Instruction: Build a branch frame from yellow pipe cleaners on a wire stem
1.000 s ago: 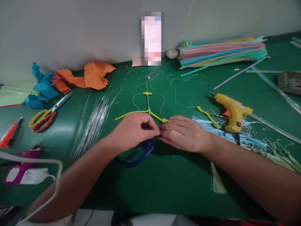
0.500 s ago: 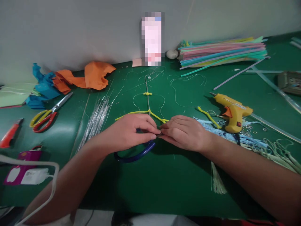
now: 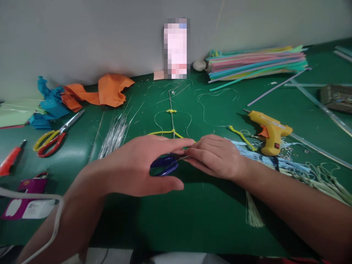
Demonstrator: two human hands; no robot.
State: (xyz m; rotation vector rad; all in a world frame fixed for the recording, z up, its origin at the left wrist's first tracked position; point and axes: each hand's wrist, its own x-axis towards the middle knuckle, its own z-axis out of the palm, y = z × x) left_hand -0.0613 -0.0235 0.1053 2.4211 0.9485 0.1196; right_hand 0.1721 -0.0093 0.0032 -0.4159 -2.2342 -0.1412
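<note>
My left hand [image 3: 143,163] is open, its thumb and fingers spread around the dark blue handles of a pair of pliers [image 3: 167,165]. The fingers of my right hand [image 3: 214,156] are closed in a pinch at the metal end of the pliers, and the tips are hidden there. Just beyond both hands, a wire stem [image 3: 172,121] with a small yellow twist around it lies on the table. A yellow fuzzy strip [image 3: 158,132] crosses its lower end and runs behind my hands. Thin wire loops curve on both sides of the stem.
At left lie scissors [image 3: 59,134], silver wires [image 3: 114,135] and orange crepe paper [image 3: 114,90]. A yellow glue gun [image 3: 271,130] rests at right beside blue tassels [image 3: 291,163]. Behind are a bundle of coloured pipe cleaners [image 3: 255,64] and a blurred-out phone [image 3: 176,47] against the wall.
My left hand has gone from a pinch near the right fingertips to spread open, thumb lowered. The blue handles have turned and now lie closer together. My right hand stays pinched.
</note>
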